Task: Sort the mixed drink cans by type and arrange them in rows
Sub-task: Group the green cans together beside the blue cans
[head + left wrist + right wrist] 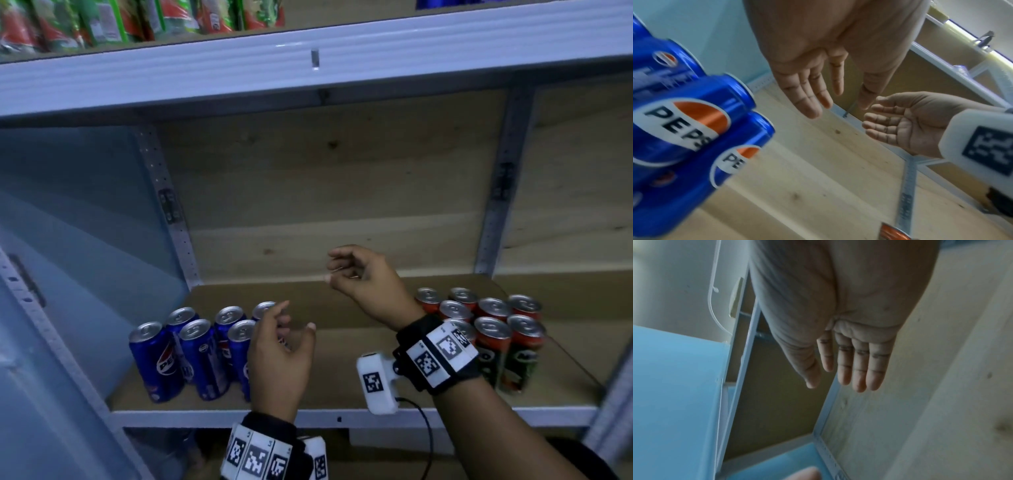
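Blue Pepsi cans (191,349) grouped left on wooden shelf (342,346), red-green cans (493,329) grouped right: sorted by type. Left hand (279,356), right hand (366,277) relaxed, nothing held, btwn groups.

A broad bare stretch of the wooden shelf board (342,359) lies open at the frame's centre, between the blue Pepsi cans (191,356) at lower left and the red-and-green cans (493,329) at lower right. Tall clear space rises above it to the upper shelf edge (308,65). Perforated uprights (171,219) flank the bay.
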